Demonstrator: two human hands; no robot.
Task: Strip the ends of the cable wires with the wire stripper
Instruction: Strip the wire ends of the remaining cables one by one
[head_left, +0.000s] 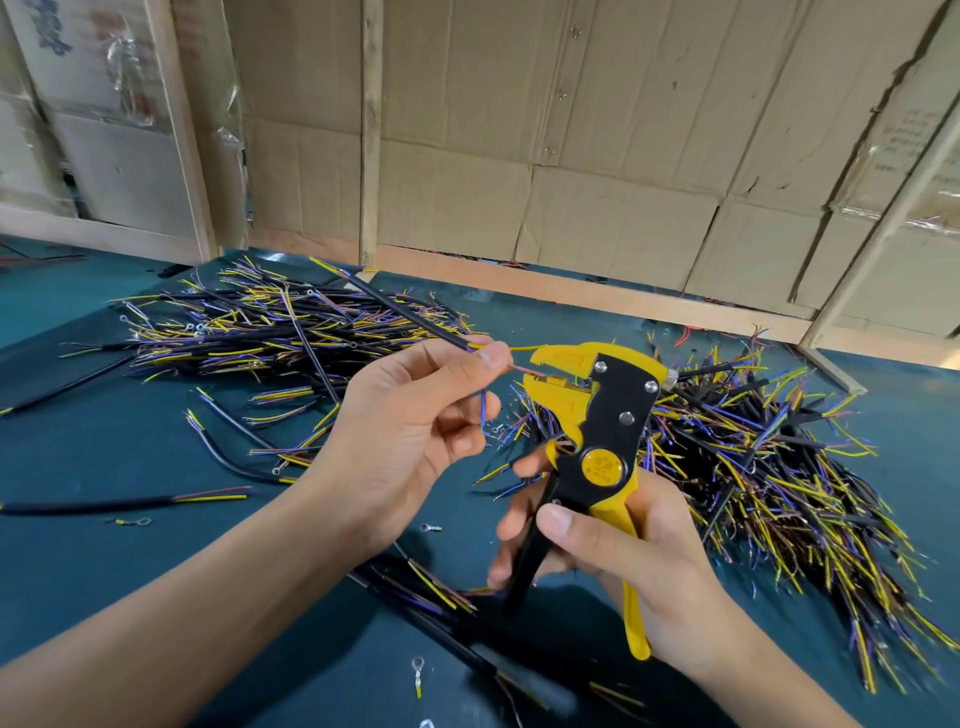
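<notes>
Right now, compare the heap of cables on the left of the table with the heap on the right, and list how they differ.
The left heap of black-sheathed cables lies farther back, beyond the left hand; the right heap of black-sheathed cables runs closer, beside the right hand. The left heap's cables lie mostly parallel, crosswise; the right heap's fan out, more tangled. Both show yellow, purple and brownish wire ends and rest on the dark green table.

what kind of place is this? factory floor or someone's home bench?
Likely a small wire-harness workshop, not a home bench. Two big cable piles lie on a green mat, loose ring terminals are scattered about, and flattened cardboard on wood framing forms the wall behind.
</notes>
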